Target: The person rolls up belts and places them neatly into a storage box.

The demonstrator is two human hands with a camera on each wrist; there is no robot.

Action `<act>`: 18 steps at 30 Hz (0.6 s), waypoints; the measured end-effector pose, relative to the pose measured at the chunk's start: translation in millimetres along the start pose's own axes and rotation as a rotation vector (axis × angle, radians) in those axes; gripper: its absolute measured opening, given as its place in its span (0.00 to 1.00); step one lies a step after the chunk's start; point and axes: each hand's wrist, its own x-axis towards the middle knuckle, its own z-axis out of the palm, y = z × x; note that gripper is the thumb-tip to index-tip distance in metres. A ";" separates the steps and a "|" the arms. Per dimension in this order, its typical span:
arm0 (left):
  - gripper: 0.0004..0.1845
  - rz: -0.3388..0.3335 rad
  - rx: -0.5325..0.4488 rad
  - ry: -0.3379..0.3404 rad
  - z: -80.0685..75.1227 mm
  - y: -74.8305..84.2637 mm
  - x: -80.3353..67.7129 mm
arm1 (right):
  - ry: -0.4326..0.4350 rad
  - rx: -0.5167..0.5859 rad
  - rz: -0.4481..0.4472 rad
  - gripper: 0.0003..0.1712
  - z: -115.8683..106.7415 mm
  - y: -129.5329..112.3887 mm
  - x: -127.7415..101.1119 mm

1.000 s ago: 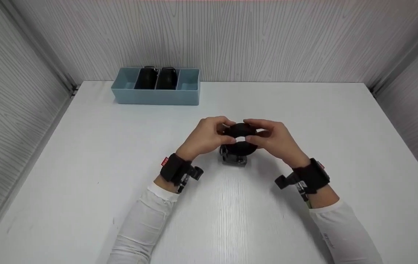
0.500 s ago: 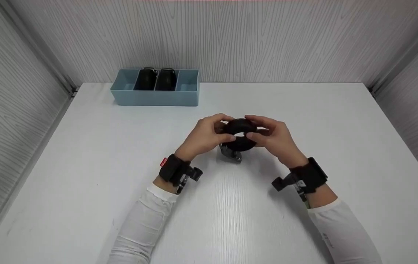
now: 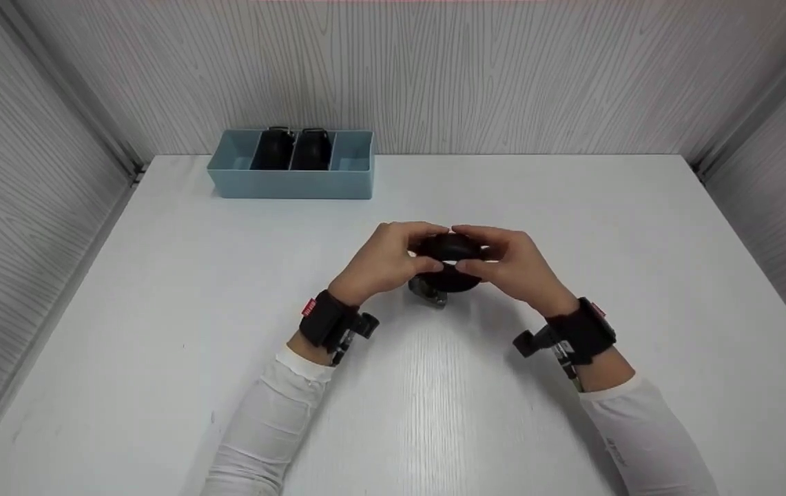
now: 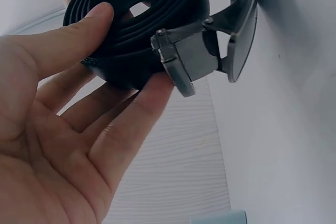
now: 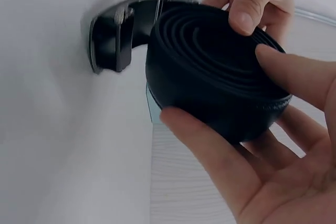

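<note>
Both hands meet over the middle of the white counter point(image 3: 434, 386), holding a rolled black belt point(image 3: 449, 258) between them, just above the surface. The left hand point(image 3: 386, 262) curls its grip around the coil's left side, thumb on the top face and fingers underneath; the left wrist view shows those fingers point(image 4: 131, 124) cupping the coil beside the metal buckle point(image 4: 205, 51). The right hand point(image 3: 513, 265) takes the opposite side in the same way, its thumb point(image 5: 294, 74) pressed on the spiral face and its fingers wrapped under the edge — neither grip is spread, both pinch the coil. The buckle hangs from the coil's near lower side, on the counter side of the roll point(image 3: 430, 293). At the back left of the counter stands a blue divided tray point(image 3: 296, 182), with two dark rolled belts point(image 3: 294, 148) in its middle compartments and its end compartments free. Judging from this, the step in hand is tightening and squaring the roll so the turns sit flush. The next move calls for keeping pressure on both faces so the coil does not spring loose, with the buckle tucked against the outer turn — before it goes anywhere.
</note>
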 end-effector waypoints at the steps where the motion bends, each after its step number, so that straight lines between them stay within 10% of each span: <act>1: 0.26 0.012 0.022 0.023 0.6 0.1 0.2 | 0.024 0.021 0.010 0.30 1.4 0.3 -0.3; 9: 0.18 0.173 0.302 0.294 5.0 1.0 1.4 | 0.177 0.203 -0.006 0.34 17.1 -5.4 -1.4; 18: 0.17 0.429 0.216 0.373 -5.4 -5.0 1.0 | 0.097 0.344 -0.077 0.25 11.5 -1.8 -1.9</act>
